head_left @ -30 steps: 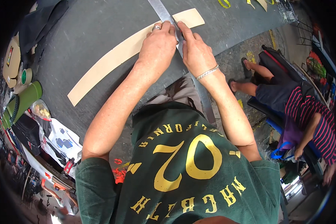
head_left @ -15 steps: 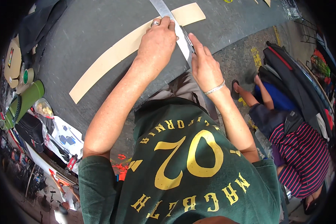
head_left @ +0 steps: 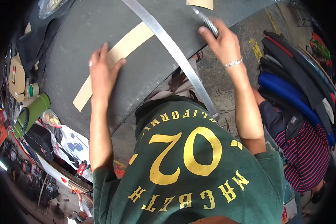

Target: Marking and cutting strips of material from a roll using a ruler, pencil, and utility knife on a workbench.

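My left hand rests across a slightly curved tan strip of flat sheet material. Its fingers and thumb are spread toward the strip's two long edges. A long metal ruler lies slantwise at the strip's right end and sticks out past the table's near edge. To the right, my right hand is closed around a slim cutting knife with a ridged metal handle, held above the table and pointing up and left. At the top edge lies a separate tan piece, partly out of view.
The dark table has a black cloth, tape roll and green rolled mat along its left side. A person in a striped shirt bends at the right, near dark and blue rolls.
The tan strip now shows as two separate pieces. My left hand left the ruler and moved left along the strip. The knife rose away to the right, and the ruler slid toward me.
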The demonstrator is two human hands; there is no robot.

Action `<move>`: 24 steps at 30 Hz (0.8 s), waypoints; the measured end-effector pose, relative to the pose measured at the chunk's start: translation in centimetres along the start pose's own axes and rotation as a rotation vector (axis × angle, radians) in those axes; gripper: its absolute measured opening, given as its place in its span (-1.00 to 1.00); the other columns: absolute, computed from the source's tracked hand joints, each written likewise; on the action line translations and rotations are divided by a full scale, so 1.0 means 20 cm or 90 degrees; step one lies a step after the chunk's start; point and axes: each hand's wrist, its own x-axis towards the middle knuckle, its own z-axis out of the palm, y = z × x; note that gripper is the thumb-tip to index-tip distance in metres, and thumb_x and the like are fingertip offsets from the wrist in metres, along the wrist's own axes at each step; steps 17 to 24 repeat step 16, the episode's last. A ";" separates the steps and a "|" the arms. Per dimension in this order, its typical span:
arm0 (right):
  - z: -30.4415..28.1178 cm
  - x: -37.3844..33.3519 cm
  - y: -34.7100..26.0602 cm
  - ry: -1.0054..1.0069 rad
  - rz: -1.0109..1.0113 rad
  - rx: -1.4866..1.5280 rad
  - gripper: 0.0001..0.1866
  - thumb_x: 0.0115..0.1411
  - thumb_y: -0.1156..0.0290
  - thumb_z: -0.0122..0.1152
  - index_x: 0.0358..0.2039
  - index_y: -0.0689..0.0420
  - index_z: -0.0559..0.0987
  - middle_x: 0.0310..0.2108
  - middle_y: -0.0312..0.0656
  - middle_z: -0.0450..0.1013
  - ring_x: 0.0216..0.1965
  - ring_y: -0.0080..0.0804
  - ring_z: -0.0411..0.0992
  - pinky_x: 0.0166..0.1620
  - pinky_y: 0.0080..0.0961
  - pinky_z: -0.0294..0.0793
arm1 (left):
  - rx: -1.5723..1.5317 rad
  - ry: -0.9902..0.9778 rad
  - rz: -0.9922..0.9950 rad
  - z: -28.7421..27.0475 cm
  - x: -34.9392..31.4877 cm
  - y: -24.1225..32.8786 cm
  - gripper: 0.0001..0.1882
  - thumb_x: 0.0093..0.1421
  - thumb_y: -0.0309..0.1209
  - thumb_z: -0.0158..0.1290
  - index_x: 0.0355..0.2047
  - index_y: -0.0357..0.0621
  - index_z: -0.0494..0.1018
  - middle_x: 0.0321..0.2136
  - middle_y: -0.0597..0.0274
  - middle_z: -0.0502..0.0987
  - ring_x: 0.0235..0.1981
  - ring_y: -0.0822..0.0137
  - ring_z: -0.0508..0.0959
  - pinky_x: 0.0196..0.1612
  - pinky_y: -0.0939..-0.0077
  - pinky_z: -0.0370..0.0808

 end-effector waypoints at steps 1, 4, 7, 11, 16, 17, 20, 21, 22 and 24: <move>-0.01 -0.04 -0.03 -0.094 0.063 -0.034 -0.67 0.28 0.13 0.32 -0.16 0.13 0.61 -0.37 0.04 0.52 -0.30 0.10 0.53 -0.22 -0.21 0.51 | 0.011 -0.015 -0.046 -0.03 -0.03 -0.05 -0.14 0.03 -0.08 0.41 0.28 -0.19 0.38 0.14 -0.11 0.45 0.16 -0.12 0.46 0.21 0.08 0.46; 0.13 -0.36 0.05 -0.019 -0.150 -0.062 -0.62 0.12 0.12 0.46 -0.32 0.17 0.58 -0.44 -0.07 0.44 -0.31 -0.01 0.52 -0.25 -0.20 0.51 | 0.002 -0.047 -0.107 -0.08 -0.08 -0.11 -0.07 -0.07 0.00 0.45 0.26 -0.14 0.39 0.06 -0.06 0.47 0.12 -0.11 0.48 0.18 0.06 0.47; 0.24 -0.63 0.01 -0.196 0.115 0.042 -0.64 0.18 0.27 0.42 -0.07 0.11 0.56 -0.30 0.02 0.59 -0.26 0.09 0.59 -0.26 -0.15 0.55 | -0.032 -0.048 -0.113 -0.07 -0.06 -0.13 -0.07 -0.12 0.04 0.45 0.23 -0.11 0.42 0.04 -0.03 0.48 0.12 -0.08 0.49 0.16 0.06 0.48; 0.28 -0.73 0.04 -0.192 0.025 0.067 -0.69 0.18 0.34 0.40 -0.07 0.08 0.59 -0.36 -0.02 0.60 -0.33 0.07 0.59 -0.28 -0.19 0.55 | -0.032 -0.052 -0.124 -0.07 -0.05 -0.15 -0.07 -0.14 0.01 0.47 0.21 -0.12 0.42 0.01 -0.03 0.50 0.08 -0.04 0.52 0.14 0.09 0.49; 0.28 -0.72 0.06 -0.172 0.020 0.127 -0.69 0.18 0.34 0.40 -0.06 0.07 0.61 -0.33 -0.03 0.61 -0.31 -0.01 0.62 -0.27 -0.23 0.56 | -0.023 -0.089 -0.157 -0.10 -0.04 -0.14 -0.06 -0.16 -0.01 0.49 0.21 -0.12 0.42 0.00 -0.03 0.52 0.06 0.00 0.54 0.13 0.10 0.49; 0.28 -0.72 0.06 -0.172 0.020 0.127 -0.69 0.18 0.34 0.40 -0.06 0.07 0.61 -0.33 -0.03 0.61 -0.31 -0.01 0.62 -0.27 -0.23 0.56 | -0.023 -0.089 -0.157 -0.10 -0.04 -0.14 -0.06 -0.16 -0.01 0.49 0.21 -0.12 0.42 0.00 -0.03 0.52 0.06 0.00 0.54 0.13 0.10 0.49; 0.28 -0.72 0.06 -0.172 0.020 0.127 -0.69 0.18 0.34 0.40 -0.06 0.07 0.61 -0.33 -0.03 0.61 -0.31 -0.01 0.62 -0.27 -0.23 0.56 | -0.023 -0.089 -0.157 -0.10 -0.04 -0.14 -0.06 -0.16 -0.01 0.49 0.21 -0.12 0.42 0.00 -0.03 0.52 0.06 0.00 0.54 0.13 0.10 0.49; 0.28 -0.72 0.06 -0.172 0.020 0.127 -0.69 0.18 0.34 0.40 -0.06 0.07 0.61 -0.33 -0.03 0.61 -0.31 -0.01 0.62 -0.27 -0.23 0.56 | -0.023 -0.089 -0.157 -0.10 -0.04 -0.14 -0.06 -0.16 -0.01 0.49 0.21 -0.12 0.42 0.00 -0.03 0.52 0.06 0.00 0.54 0.13 0.10 0.49; 0.28 -0.72 0.06 -0.172 0.020 0.127 -0.69 0.18 0.34 0.40 -0.06 0.07 0.61 -0.33 -0.03 0.61 -0.31 -0.01 0.62 -0.27 -0.23 0.56 | -0.023 -0.089 -0.157 -0.10 -0.04 -0.14 -0.06 -0.16 -0.01 0.49 0.21 -0.12 0.42 0.00 -0.03 0.52 0.06 0.00 0.54 0.13 0.10 0.49; 0.28 -0.72 0.06 -0.172 0.020 0.127 -0.69 0.18 0.34 0.40 -0.06 0.07 0.61 -0.33 -0.03 0.61 -0.31 -0.01 0.62 -0.27 -0.23 0.56 | -0.023 -0.089 -0.157 -0.10 -0.04 -0.14 -0.06 -0.16 -0.01 0.49 0.21 -0.12 0.42 0.00 -0.03 0.52 0.06 0.00 0.54 0.13 0.10 0.49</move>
